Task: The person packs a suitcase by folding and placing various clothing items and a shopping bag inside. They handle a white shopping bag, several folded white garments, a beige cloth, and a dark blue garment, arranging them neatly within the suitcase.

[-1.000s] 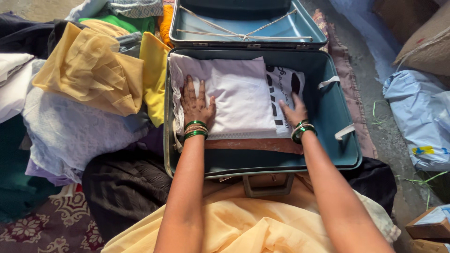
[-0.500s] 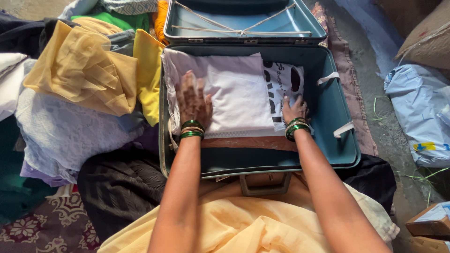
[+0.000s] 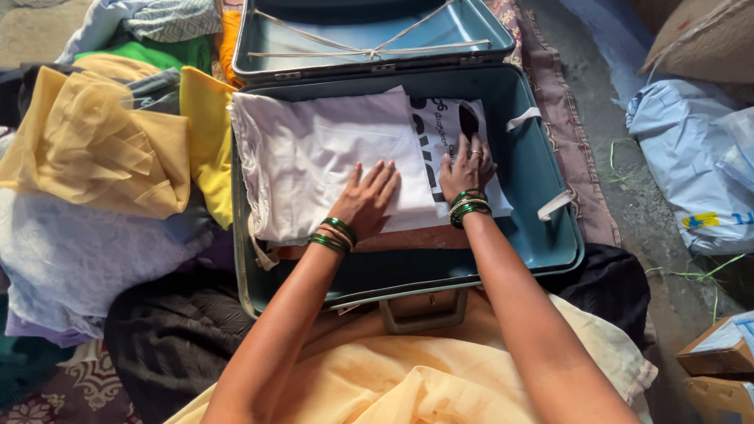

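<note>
One view only — the head camera looks steeply down from close above. The open teal suitcase (image 3: pixel 550 235) fills the centre, its lid toward 12 o'clock, and both forearms enter from 6 o'clock.

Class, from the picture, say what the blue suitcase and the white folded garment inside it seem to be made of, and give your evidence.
Blue suitcase: apparently hard moulded shell, smooth and slightly glossy, with rigid rounded rim. White folded garment: likely thin woven cloth, matte, shown by soft creases and a frilled edge.
</note>
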